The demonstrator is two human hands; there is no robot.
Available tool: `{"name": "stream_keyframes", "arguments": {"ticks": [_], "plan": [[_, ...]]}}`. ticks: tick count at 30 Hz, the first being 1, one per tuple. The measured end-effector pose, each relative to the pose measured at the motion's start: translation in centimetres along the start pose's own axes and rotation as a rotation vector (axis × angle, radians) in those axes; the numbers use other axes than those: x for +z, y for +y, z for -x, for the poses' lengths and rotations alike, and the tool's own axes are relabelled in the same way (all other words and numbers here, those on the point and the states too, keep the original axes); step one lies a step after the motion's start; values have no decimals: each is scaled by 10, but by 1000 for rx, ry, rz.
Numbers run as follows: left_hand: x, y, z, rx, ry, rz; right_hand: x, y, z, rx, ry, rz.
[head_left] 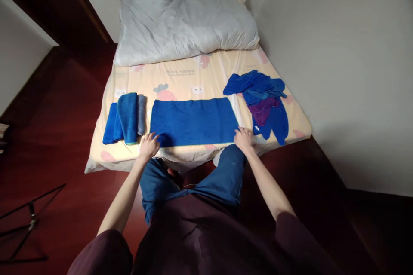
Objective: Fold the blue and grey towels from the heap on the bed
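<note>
A blue towel with a thin yellow-green edge lies spread flat near the front of the bed. At its front left corner, my left hand is closed with curled fingers on the edge. The front right corner is pinched by my right hand. Just left of my left hand lie folded cloths: a bright blue one, a teal-blue one and a narrow grey one. To the right of the towel is a loose heap of blue cloths with a purple cloth among them.
A light patterned sheet covers the bed. Across its far end lies a bulky white quilt. A white wall runs along the right side. On the dark red floor at left stand the legs of a black stand.
</note>
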State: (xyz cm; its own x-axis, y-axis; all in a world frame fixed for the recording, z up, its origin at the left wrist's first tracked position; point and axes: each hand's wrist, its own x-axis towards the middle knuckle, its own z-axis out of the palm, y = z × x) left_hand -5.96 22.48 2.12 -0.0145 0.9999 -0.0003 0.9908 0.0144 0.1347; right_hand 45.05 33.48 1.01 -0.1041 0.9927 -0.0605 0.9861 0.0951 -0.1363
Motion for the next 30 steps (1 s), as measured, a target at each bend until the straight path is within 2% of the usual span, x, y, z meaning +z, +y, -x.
{"name": "stream_keyframes", "arguments": {"ticks": [3, 5, 7, 9, 11, 13, 15, 18, 23, 26, 30], "plan": [[2, 43, -39, 77, 72, 112, 2, -86, -19, -158, 88, -164], [12, 73, -65, 126, 73, 184, 13, -146, -32, -303, 66, -268], [31, 98, -83, 161, 37, 239, 31, -195, -42, -407, 14, -336], [53, 112, -91, 159, -15, 265, 52, -227, -49, -440, -61, -336], [74, 115, -90, 142, -36, 263, 74, -240, -51, -446, -92, -319], [89, 111, -85, 134, -12, 252, 91, -241, -49, -445, -62, -306], [97, 108, -79, 136, 12, 247, 99, -237, -46, -450, -13, -298], [96, 108, -77, 126, -3, 263, 99, -233, -43, -457, 13, -295], [92, 105, -77, 88, 16, 273, 91, -221, -47, -441, -23, -319], [91, 87, -73, -27, 68, 254, 90, -189, -58, -345, -17, -329], [87, 49, -64, -187, 125, 233, 88, -111, -74, -148, 45, -304]]}}
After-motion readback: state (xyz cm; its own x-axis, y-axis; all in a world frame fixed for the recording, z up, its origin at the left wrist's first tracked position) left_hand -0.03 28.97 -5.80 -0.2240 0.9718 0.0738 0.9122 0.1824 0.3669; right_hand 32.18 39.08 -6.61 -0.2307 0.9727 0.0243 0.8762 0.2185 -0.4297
